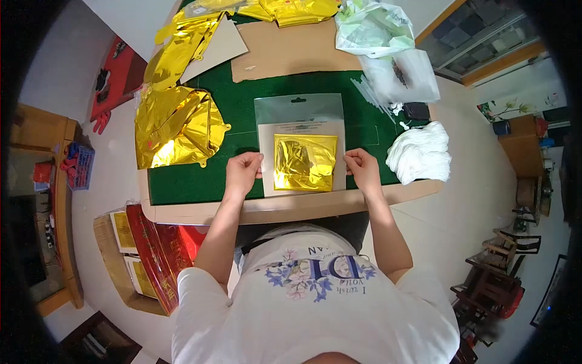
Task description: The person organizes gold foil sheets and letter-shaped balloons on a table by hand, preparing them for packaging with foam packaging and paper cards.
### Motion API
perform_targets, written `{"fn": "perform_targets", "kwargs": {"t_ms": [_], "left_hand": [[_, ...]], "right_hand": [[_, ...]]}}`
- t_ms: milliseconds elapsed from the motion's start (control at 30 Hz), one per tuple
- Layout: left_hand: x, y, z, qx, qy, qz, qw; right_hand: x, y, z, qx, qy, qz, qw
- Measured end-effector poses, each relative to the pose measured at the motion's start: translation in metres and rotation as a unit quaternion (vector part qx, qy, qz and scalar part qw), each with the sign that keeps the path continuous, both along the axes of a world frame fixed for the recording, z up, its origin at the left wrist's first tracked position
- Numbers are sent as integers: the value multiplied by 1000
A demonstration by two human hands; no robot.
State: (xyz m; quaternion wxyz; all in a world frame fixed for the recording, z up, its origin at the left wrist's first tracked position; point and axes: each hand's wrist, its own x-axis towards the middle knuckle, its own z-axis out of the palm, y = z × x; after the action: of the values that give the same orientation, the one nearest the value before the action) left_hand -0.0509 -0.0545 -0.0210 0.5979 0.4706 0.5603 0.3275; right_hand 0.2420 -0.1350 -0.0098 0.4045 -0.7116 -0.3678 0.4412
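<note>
A clear plastic packaging bag (299, 108) with a hang hole lies flat on the green table covering. Inside or on it is a pale card (267, 141) with small print, and over that a folded square of gold foil (305, 162). My left hand (244, 174) pinches the bag's left edge with thumb and fingers. On the opposite side, my right hand (363, 171) grips the right edge in the same way. Left of my left hand spreads a crinkled gold foil balloon (179, 127) with small tabs.
More gold foil (297, 11) and cardboard (291, 51) lie along the far side. At the right are a greenish plastic bag (374, 29), clear sleeves (409, 76), a black object (416, 111) and a white string bundle (419, 153). An open carton (124, 261) stands on the floor at left.
</note>
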Motion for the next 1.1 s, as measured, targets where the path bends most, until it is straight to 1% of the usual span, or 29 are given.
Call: {"fn": "perform_targets", "kwargs": {"t_ms": [33, 100, 133, 200, 233, 300, 367, 433, 467, 500, 533, 567, 600, 633, 667, 700, 733, 767, 800, 833, 933, 1000, 1067, 1100], "left_hand": [[-1, -5, 1, -8, -2, -1, 1000], [-1, -12, 4, -19, 14, -17, 1000], [-1, -16, 8, -20, 14, -17, 1000], [2, -23, 14, -5, 39, -39, 998], [1, -24, 8, 1, 29, -39, 999], [0, -24, 5, 5, 36, -44, 998], [-1, -24, 5, 10, 42, -48, 998], [2, -26, 10, 33, 98, -55, 993], [3, -29, 15, 33, 96, -54, 993], [6, -33, 24, 72, 158, -48, 984], [7, -35, 33, 109, 220, -41, 969], [9, -35, 41, 108, 219, -40, 969], [9, -37, 49, 238, 284, -64, 927], [10, -38, 55, 363, 342, -87, 862], [11, -36, 59, 362, 341, -86, 863], [13, -33, 62, 404, 334, -186, 831], [16, -29, 63, 441, 322, -284, 788], [20, -27, 56, 438, 271, -317, 797], [24, -29, 52, 438, 271, -316, 797], [30, -30, 48, 441, 258, -328, 794], [48, -33, 37, 448, 235, -336, 795], [59, -34, 27, 474, 238, -339, 776], [70, -36, 16, 475, 239, -328, 781], [74, -37, 14, 473, 257, -318, 781]], "right_hand": [[-2, -3, 1, -1, -1, -1, 1000], [-8, -5, 5, 21, -91, 20, 995], [-13, -4, 8, 20, -91, 20, 995], [-23, -2, 14, 11, -173, 26, 985], [-25, -2, 16, 10, -173, 25, 985], [-28, 0, 18, -9, -239, 40, 970], [-30, 0, 19, -10, -254, 45, 966], [-32, -2, 20, -12, -270, 50, 962], [-34, -4, 21, 52, -285, 39, 956], [-36, -8, 22, 116, -299, 28, 947], [-35, -12, 22, 115, -300, 29, 947], [-33, -18, 23, 135, -317, 52, 937], [-32, -25, 22, 152, -333, 74, 928], [-31, -30, 20, 150, -333, 76, 928], [-29, -33, 16, 179, -348, 97, 915], [-29, -35, 17, 208, -362, 118, 901], [-30, -37, 19, 209, -362, 119, 901], [-31, -39, 23, 193, -349, 146, 905], [-31, -41, 27, 175, -335, 174, 909], [-30, -43, 24, 163, -317, 179, 917], [-29, -41, 27, 166, -328, 184, 912], [-28, -40, 23, 180, -330, 175, 910], [-26, -38, 16, 195, -334, 165, 907], [-26, -36, 13, 201, -341, 151, 906]]}}
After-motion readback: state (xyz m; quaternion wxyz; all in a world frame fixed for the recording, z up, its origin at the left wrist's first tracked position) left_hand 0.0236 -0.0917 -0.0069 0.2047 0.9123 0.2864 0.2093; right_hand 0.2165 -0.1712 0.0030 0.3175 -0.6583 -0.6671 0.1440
